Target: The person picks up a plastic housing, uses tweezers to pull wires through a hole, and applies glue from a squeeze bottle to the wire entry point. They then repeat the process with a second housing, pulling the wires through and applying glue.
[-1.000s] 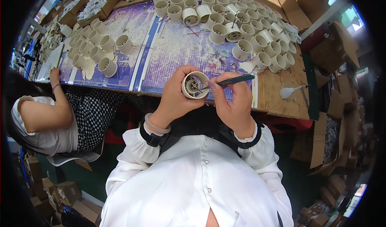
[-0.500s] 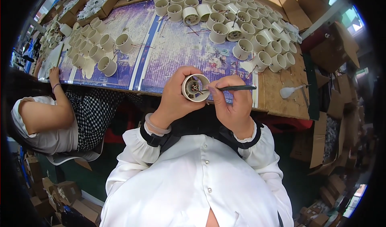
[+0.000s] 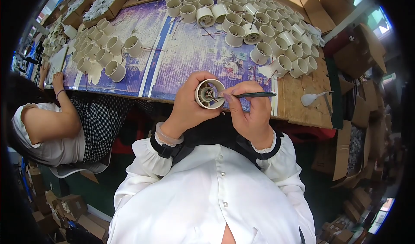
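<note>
My left hand [image 3: 189,102] is wrapped round a cream plastic cylindrical housing [image 3: 202,85], its open mouth turned up toward me. Inside it sits a round metal and dark core with a small centre. Between the thumb and fingers of my right hand [image 3: 250,107] is a pair of dark tweezers [image 3: 259,94], held nearly level. Their tip reaches over the rim into the housing, beside the core. Whether the tip grips anything is too small to tell. Both hands are just off the table's near edge.
Many similar cream housings [image 3: 234,36], some with thin wires, crowd the table's far side; another group [image 3: 115,71] stands at left. A white squeeze bottle [image 3: 308,99] lies at right. A co-worker [image 3: 47,127] sits at my left. Cardboard boxes [image 3: 359,49] line the right.
My hands, the housing and the tweezers are almost in the same place; the tweezers' tip has shifted very slightly. At the left, the co-worker's hands have moved a little.
</note>
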Demonstrator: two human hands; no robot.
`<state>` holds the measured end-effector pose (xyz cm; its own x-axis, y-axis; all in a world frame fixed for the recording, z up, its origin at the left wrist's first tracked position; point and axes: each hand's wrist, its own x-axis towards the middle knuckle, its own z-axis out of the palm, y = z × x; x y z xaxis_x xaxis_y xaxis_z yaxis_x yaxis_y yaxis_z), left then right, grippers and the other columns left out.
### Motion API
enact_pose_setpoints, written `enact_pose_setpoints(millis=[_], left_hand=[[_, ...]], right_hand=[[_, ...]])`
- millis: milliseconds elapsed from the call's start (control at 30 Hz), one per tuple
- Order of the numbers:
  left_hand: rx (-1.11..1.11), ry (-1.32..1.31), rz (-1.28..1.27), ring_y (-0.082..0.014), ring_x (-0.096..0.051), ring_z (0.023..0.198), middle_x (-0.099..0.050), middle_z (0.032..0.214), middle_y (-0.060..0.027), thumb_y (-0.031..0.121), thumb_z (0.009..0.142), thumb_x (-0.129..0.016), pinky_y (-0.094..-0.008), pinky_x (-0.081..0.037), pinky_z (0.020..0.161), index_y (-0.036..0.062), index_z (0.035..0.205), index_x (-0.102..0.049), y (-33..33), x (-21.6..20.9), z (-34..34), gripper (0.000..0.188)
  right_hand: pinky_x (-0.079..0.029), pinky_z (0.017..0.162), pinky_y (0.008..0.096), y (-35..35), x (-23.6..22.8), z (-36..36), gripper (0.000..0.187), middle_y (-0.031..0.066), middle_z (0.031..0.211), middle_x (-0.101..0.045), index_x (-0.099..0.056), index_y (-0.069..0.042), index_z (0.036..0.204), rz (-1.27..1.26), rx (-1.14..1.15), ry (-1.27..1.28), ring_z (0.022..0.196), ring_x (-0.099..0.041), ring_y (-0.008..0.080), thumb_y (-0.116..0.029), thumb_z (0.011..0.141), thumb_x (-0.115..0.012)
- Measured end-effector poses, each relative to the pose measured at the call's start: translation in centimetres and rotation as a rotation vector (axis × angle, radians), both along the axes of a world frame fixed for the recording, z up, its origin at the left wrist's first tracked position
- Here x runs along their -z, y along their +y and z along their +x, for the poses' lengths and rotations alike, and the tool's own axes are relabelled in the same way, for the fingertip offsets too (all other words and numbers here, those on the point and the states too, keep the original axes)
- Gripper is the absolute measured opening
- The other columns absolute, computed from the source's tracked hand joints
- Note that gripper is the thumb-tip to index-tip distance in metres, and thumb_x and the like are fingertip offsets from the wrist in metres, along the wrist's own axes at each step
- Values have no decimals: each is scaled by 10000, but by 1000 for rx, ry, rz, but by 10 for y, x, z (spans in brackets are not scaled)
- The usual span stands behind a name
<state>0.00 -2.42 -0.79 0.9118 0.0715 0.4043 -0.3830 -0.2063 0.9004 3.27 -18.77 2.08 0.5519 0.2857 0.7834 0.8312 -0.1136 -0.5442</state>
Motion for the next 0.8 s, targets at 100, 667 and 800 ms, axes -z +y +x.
enact_pose_setpoints(millis=[100, 667, 800], left_hand=[[0, 11, -11, -157, -605, 868, -607, 968, -51, 30, 573, -823, -274, -490, 770, 61, 1103, -535, 0, -1, 0, 604], [25, -34, 103, -135, -610, 938, -606, 1037, -52, 24, 649, -803, -270, -502, 820, 60, 1133, -494, 1, -4, 1, 575], [-32, -59, 60, -183, -611, 863, -606, 966, -63, 37, 581, -821, -283, -489, 762, 68, 1091, -544, -1, -2, 3, 581]], right_hand=[[-504, 602, 316, 0, 1, 1, 165, 89, 857, -640, -579, -20, 914, -2, -7, -16, 716, -629, 246, -5, 801, -698], [-497, 655, 348, -3, 0, 1, 180, 88, 851, -646, -547, -22, 921, 10, -18, -31, 739, -620, 268, 19, 802, -677], [-498, 653, 347, -3, -1, 1, 181, 90, 850, -646, -549, -20, 916, 6, -13, -41, 739, -621, 268, 23, 798, -679]])
